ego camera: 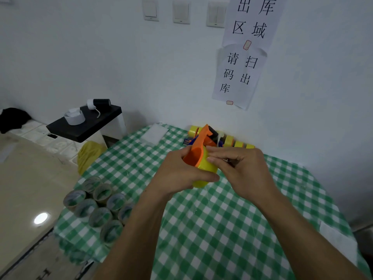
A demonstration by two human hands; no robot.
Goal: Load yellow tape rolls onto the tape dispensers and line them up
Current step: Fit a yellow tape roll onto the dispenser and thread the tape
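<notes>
Above the middle of the table my left hand grips an orange tape dispenser with a yellow tape roll on it. My right hand sits against the roll's right side, and its thumb and fingers pinch the tape's end at the dispenser. Behind them, a row of loaded dispensers with yellow rolls lies along the wall; my hands partly hide it.
A green checked cloth covers the table. Several empty cardboard tape cores stand near its left edge. A white pad lies at the back. A black side table stands to the left, a yellow bag below it.
</notes>
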